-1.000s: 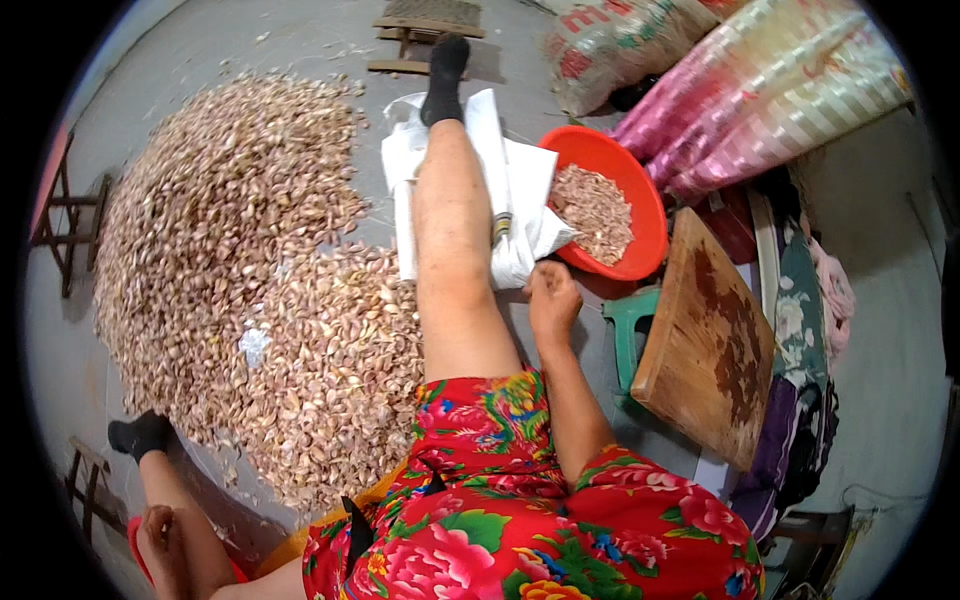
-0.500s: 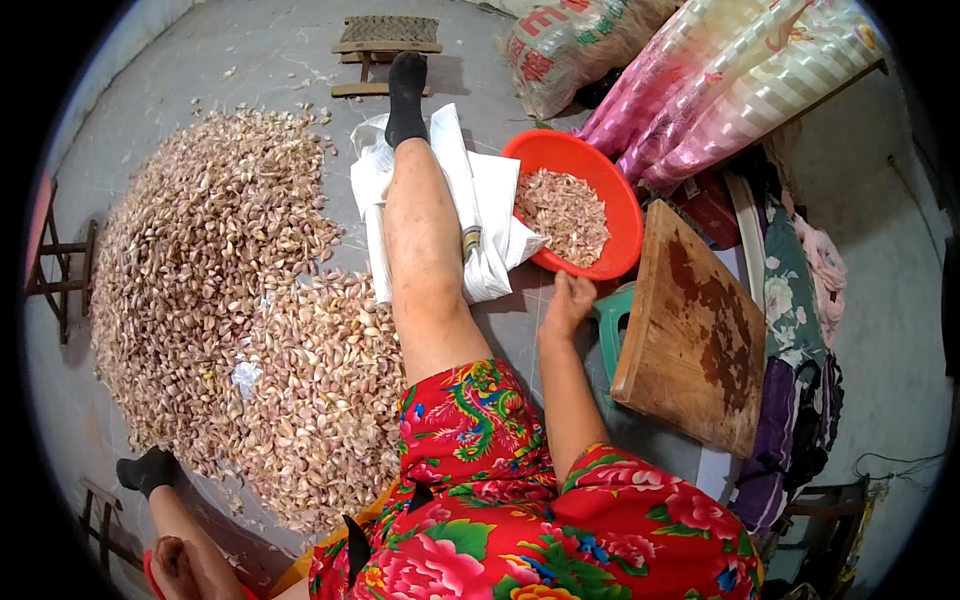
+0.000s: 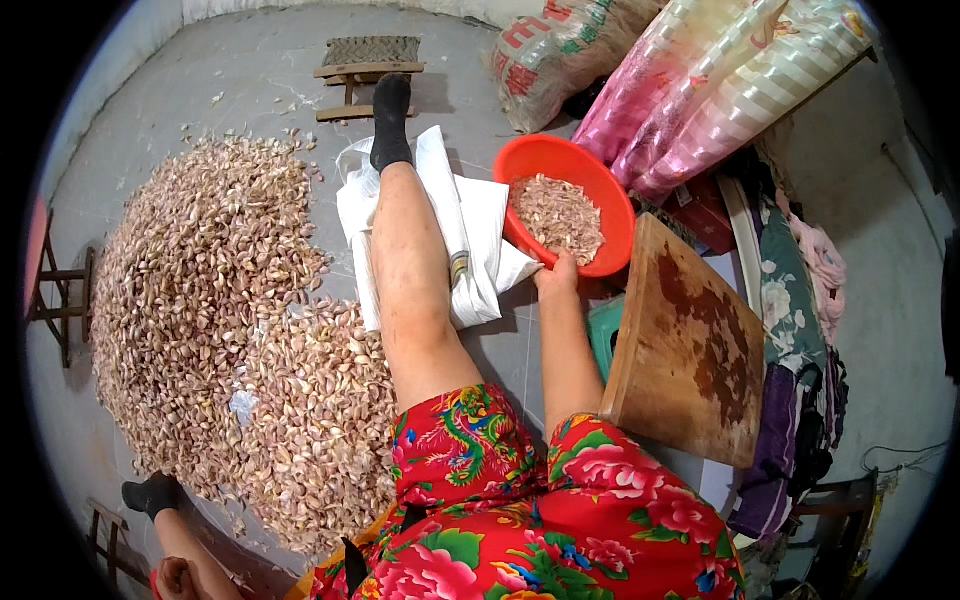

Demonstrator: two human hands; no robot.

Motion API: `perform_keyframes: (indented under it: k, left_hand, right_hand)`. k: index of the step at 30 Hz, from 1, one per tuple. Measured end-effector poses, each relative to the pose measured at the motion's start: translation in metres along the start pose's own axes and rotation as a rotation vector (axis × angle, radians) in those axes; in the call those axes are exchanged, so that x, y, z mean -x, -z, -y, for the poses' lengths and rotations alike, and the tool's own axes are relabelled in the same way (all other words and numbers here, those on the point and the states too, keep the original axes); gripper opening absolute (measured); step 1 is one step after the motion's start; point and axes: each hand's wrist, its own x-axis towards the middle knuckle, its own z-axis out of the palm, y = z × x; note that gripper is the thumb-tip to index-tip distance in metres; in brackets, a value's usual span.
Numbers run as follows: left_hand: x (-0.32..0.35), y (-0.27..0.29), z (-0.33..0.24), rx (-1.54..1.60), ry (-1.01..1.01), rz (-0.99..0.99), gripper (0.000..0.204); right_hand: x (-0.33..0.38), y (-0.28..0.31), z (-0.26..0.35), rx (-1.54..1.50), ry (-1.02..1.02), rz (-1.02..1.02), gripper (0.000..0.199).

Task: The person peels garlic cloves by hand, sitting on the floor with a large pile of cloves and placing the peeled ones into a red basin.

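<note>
My right hand [image 3: 558, 276] grips the near rim of a red plastic basin [image 3: 618, 215], its fingertips at the edge. Inside the basin lies a layer of small garlic cloves [image 3: 555, 215]. A wide heap of loose garlic cloves [image 3: 210, 300] covers the floor on my left. At the lower left, my left hand [image 3: 176, 578] rests by my bent leg, fingers curled; the frame's edge cuts it off, and I cannot see anything held. My outstretched leg lies over a folded white woven sack [image 3: 480, 225] beside the basin.
A wooden board [image 3: 690, 340] leans over a green plastic stool [image 3: 603, 330] to the right of my arm. A low folding stool [image 3: 370, 65] stands past my foot. Stuffed sacks [image 3: 565, 60], shiny pink rolls [image 3: 690, 100] and piled cloth [image 3: 790, 290] line the right side.
My right hand has moved from just below the basin up onto its near rim. The view has shifted slightly. My left hand stays by my bent leg.
</note>
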Motion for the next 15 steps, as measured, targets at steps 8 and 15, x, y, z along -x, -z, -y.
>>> perform_keyframes:
  k: [8, 15]
  left_hand:
    - [0.02, -0.018, 0.076, 0.445, 0.256, -0.196, 0.017]
    - [0.009, -0.011, -0.071, -0.26, 0.104, -0.12, 0.011]
  right_hand:
    - [0.054, -0.026, -0.008, -0.26, -0.081, 0.493, 0.065]
    - [0.182, -0.046, -0.005, -0.139, -0.276, 0.556, 0.069]
